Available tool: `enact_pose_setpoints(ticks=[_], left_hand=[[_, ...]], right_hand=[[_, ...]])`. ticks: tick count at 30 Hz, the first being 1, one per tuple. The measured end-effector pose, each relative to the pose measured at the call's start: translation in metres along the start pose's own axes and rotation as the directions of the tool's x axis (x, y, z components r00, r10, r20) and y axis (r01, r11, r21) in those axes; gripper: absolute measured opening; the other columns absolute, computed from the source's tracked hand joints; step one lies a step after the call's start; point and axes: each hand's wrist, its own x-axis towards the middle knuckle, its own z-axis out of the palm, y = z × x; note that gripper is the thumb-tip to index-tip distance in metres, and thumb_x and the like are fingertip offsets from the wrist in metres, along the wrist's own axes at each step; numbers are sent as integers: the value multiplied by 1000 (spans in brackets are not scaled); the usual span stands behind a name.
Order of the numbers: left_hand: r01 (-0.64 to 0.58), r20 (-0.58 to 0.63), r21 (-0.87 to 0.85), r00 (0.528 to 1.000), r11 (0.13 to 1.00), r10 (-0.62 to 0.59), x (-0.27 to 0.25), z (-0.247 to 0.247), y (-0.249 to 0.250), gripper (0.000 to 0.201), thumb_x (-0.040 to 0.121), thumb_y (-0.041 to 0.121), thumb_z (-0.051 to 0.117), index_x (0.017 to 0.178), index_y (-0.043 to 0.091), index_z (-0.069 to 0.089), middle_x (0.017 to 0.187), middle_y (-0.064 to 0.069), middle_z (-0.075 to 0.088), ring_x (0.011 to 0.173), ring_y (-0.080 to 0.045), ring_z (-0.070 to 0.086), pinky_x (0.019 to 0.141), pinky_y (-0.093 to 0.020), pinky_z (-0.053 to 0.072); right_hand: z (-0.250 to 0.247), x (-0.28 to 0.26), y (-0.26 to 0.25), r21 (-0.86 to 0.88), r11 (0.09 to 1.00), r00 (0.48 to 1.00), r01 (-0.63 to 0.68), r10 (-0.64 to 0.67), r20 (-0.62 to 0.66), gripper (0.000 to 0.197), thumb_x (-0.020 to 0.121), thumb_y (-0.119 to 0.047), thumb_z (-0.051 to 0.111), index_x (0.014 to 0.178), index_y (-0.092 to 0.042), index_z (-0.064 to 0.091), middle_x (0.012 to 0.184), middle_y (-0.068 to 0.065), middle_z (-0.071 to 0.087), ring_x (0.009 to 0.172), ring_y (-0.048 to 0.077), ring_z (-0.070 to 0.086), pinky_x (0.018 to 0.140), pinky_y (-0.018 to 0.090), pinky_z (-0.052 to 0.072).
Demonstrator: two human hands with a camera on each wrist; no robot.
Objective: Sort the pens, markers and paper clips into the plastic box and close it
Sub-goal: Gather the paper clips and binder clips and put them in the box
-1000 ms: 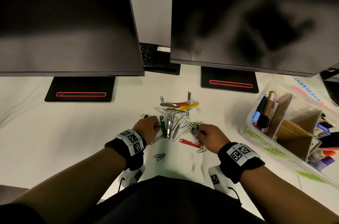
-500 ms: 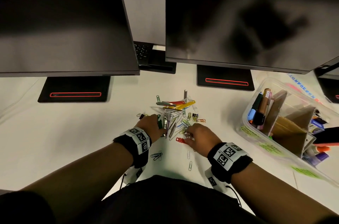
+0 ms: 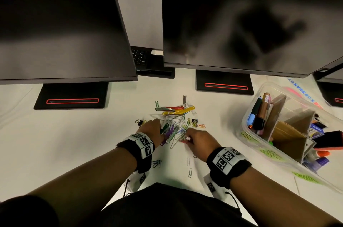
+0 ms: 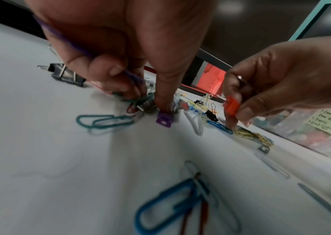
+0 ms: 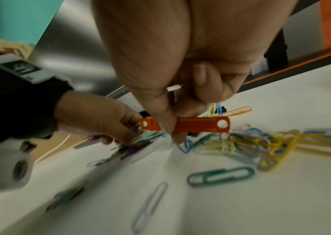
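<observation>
A heap of coloured paper clips [image 3: 178, 121] and flat plastic fastener strips lies on the white table [image 3: 55, 143]. My left hand [image 3: 160, 132] is at the heap's left side. Its curled fingers [image 4: 120, 82] hold purple and green clips, and the index tip presses on a purple strip [image 4: 164, 120]. My right hand [image 3: 187, 138] pinches a red plastic strip [image 5: 198, 125] just above the table, with a silver clip [image 5: 173, 88] also in its fingers. The open clear plastic box [image 3: 248, 113] stands at the right, with markers [image 3: 259, 113] upright in its near-left compartment.
Two dark monitors on black stands [image 3: 224, 82] hang over the back of the table. A black binder clip [image 3: 140, 122] lies left of the heap. Loose clips [image 3: 189, 172] and a blue pair [image 3: 156, 163] lie near my body. Cardboard dividers [image 3: 289, 134] split the box.
The red strip that lay on the table is now pinched in my right hand. Both hands have closed in on the near side of the heap.
</observation>
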Motion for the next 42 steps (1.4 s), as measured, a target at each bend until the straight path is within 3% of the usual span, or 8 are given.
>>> enact_pose_setpoints(ticks=[6, 14, 20, 25, 32, 36, 39, 42], left_hand=[[-14, 54, 15, 998, 1000, 13, -4, -4, -4, 35, 86, 34, 57, 112, 10, 54, 115, -9, 62, 105, -26, 58, 81, -31, 45], [-73, 88, 18, 994, 997, 71, -9, -9, -18, 30, 88, 32, 54, 103, 6, 58, 111, -12, 61, 102, -30, 58, 78, -29, 43], [-29, -21, -102, 999, 994, 27, -13, -12, -31, 11, 90, 26, 47, 92, 15, 49, 101, -10, 63, 95, -29, 58, 72, -28, 40], [19, -63, -152, 998, 988, -29, -11, -11, -39, 16, 95, 27, 38, 85, 15, 38, 98, -16, 63, 79, -30, 52, 68, -30, 36], [-23, -97, -128, 995, 992, 10, -11, -12, -33, 17, 96, 27, 37, 84, 16, 41, 100, -13, 64, 78, -24, 48, 70, -28, 36], [-92, -37, -2, 995, 996, 92, -8, -13, -19, 20, 94, 33, 44, 86, 16, 50, 103, -8, 66, 89, -26, 57, 74, -28, 41], [-84, 31, 104, 996, 991, 82, -4, -6, -11, 29, 90, 40, 50, 106, 16, 55, 112, -4, 64, 104, -26, 59, 81, -31, 45], [-84, 26, 187, 996, 979, 81, -3, 4, -7, 33, 91, 42, 49, 110, 15, 53, 114, -7, 63, 106, -28, 58, 86, -35, 48]], right_hand=[[-12, 15, -7, 98, 995, 998, 16, -10, -63, 28, 88, -8, 49, 115, -12, 55, 103, 12, 65, 94, 30, 60, 76, 29, 44], [3, 36, -20, -110, 982, 984, 153, -142, 109, 43, 88, -22, 58, 131, -25, 49, 122, 7, 60, 113, 27, 55, 93, 34, 45], [2, 46, -32, -215, 952, 969, 219, -187, 160, 31, 89, -29, 57, 119, -22, 58, 113, 8, 61, 107, 28, 56, 86, 34, 46], [4, 47, -36, -259, 936, 964, 239, -197, 179, 28, 90, -29, 55, 116, -17, 58, 110, 9, 59, 104, 29, 54, 81, 34, 44], [-14, 36, -32, 81, 993, 996, 87, -86, -19, 16, 89, -26, 60, 93, -11, 63, 88, -1, 55, 83, 17, 51, 70, 26, 35], [-21, 27, -21, 398, 915, 998, -65, 67, 7, 23, 92, -20, 56, 70, -22, 48, 69, -6, 51, 62, 8, 47, 65, 26, 37], [-26, 19, -14, 465, 878, 992, -111, 128, -4, 32, 93, -13, 53, 62, -14, 44, 58, -3, 48, 53, 11, 45, 56, 17, 36], [-24, 11, -1, 468, 866, 982, -176, 187, 24, 27, 94, -18, 54, 70, -10, 44, 62, -4, 46, 58, 11, 43, 52, 11, 34]])
